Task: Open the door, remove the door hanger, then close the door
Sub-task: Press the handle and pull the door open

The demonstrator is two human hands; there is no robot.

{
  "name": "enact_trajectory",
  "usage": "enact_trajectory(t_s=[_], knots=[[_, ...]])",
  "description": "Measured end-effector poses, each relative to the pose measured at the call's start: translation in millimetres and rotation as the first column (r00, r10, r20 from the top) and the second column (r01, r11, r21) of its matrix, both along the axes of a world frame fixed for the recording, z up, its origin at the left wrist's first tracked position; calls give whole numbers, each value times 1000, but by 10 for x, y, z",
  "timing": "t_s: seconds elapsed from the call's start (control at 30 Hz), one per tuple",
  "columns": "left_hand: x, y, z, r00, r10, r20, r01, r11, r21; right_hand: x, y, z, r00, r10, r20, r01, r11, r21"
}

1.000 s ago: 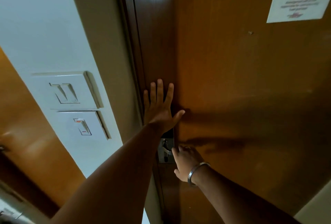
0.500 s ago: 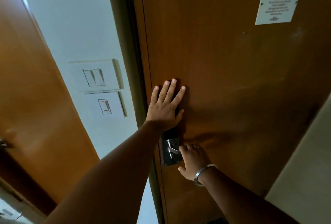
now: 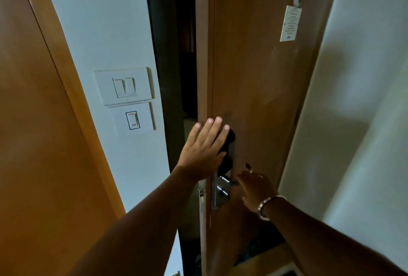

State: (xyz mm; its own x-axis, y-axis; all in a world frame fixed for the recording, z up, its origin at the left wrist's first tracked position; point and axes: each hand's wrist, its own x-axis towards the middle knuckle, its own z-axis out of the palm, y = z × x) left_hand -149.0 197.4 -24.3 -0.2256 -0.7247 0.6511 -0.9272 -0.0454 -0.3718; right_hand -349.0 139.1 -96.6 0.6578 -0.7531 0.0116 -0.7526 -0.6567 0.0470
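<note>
The brown wooden door (image 3: 260, 81) stands partly open, with a dark gap (image 3: 174, 77) between its edge and the frame. My left hand (image 3: 204, 150) lies flat with fingers spread against the door near its free edge, partly covering the black lock plate (image 3: 228, 145). Just below, my right hand (image 3: 256, 189), with a metal bangle on the wrist, is wrapped around the silver lever handle (image 3: 225, 182). A white printed card (image 3: 291, 24) hangs high on the door face under a small round knob (image 3: 297, 0).
Two white switch plates (image 3: 127, 101) sit on the pale wall left of the frame. Another brown door panel (image 3: 37, 132) fills the far left. A pale wall (image 3: 364, 110) stands close on the right, behind the door's hinge side.
The door was shut against its frame and has swung open toward me, revealing the dark gap. Both hands stayed on the door, left flat near the edge, right on the handle.
</note>
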Motion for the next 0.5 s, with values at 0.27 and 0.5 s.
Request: enact_trajectory(t_s=[0.27,0.5], knots=[[255,467,-464,997,-6,-74,17,989,148,-671,634,670,908,-76,412,162,970,-179],[-83,332,-870,989,-91,-120,120,955,270,-1015,1171,1400,873,23,488,211,883,-419]])
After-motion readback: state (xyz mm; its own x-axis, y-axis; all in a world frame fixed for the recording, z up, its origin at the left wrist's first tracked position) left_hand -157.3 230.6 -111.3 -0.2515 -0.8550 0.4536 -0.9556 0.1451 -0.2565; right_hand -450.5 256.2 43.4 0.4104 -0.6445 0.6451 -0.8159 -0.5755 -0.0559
